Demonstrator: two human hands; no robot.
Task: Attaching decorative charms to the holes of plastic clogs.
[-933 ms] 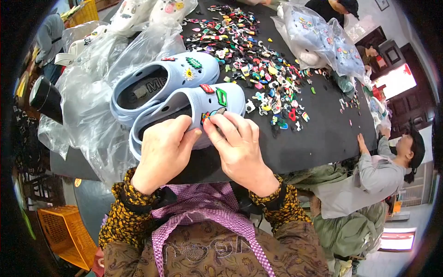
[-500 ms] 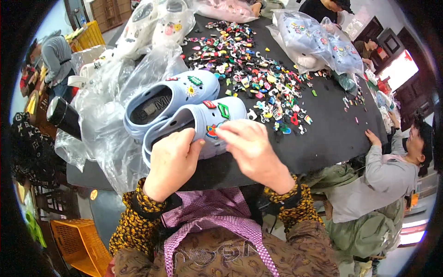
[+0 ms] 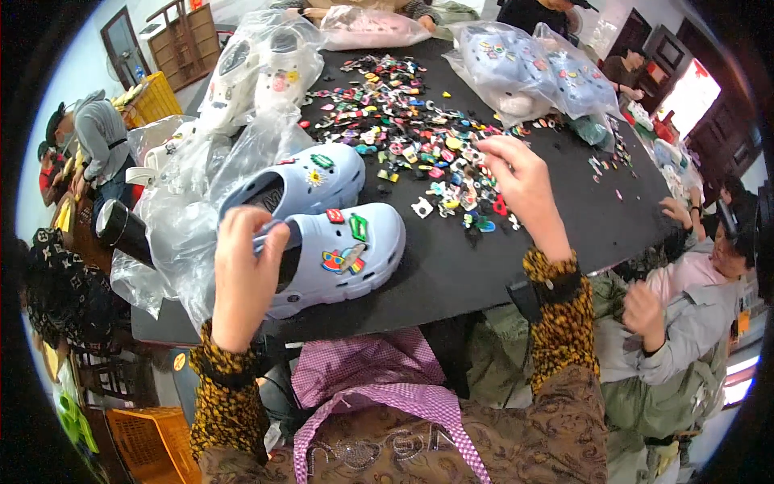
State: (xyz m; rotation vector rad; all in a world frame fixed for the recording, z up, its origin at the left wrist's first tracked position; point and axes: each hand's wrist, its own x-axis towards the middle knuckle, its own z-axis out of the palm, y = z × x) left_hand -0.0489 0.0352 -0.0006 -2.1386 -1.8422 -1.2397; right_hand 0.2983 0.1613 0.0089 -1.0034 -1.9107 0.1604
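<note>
Two light blue clogs lie side by side on the black table. My left hand (image 3: 246, 270) grips the nearer clog (image 3: 379, 238) at its heel end, fingers closed round the rim and covering part of it. On that clog's toe sit a red charm, a green charm and a colourful rocket-shaped charm (image 3: 344, 260). The farther clog (image 3: 343, 177) carries a green charm and a flower charm. My right hand (image 3: 528, 189) is at the right side of a pile of small colourful charms (image 3: 439, 157), thumb and forefinger slightly apart, with nothing visible between them.
Crumpled clear plastic (image 3: 181, 206) and bagged white clogs (image 3: 282, 68) lie at the left. Bagged blue clogs (image 3: 500, 60) are at the far right, a pink bag (image 3: 371, 28) at the back. A co-worker (image 3: 677, 298) sits at the right. An orange crate (image 3: 149, 444) stands lower left.
My right hand has left the nearer clog and moved right and away to the charms. My left hand has shifted left toward the heel. The nearer clog has turned, its toe now showing more.
</note>
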